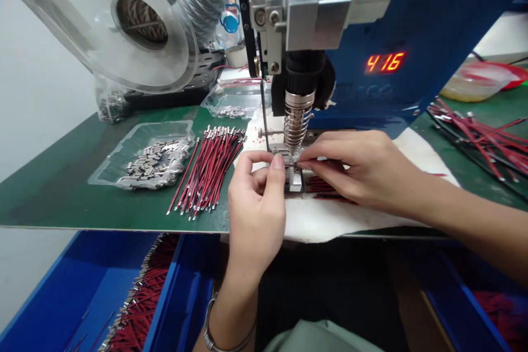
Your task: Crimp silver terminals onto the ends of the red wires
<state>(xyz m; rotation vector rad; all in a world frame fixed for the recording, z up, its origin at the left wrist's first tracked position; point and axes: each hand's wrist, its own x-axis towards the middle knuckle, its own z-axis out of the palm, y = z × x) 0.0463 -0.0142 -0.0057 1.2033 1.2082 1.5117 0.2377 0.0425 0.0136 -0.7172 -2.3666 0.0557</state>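
My left hand [262,198] is closed at the left side of a small metal fixture [294,180], thumb against curled index finger; whatever it pinches is hidden. From the right, my right hand [355,168] pinches a thin wire, mostly covered by the fingertips, at the fixture. Right above sits the spring-wrapped tip [297,121] of a blue soldering machine [412,22] with a red 416 display. Short red and black wires [324,184] lie on a white cloth [330,220] under my right hand. More wires with metal ends [214,168] lie bundled left of my left hand.
A clear tray [99,173] of small metal connectors [152,162] stands left on the green table [53,176], with another clear tray [210,102] behind. A large clear reel [91,16] overhangs the left. Loose wires [487,137] lie right. Below is a blue bin [99,269] of wires.
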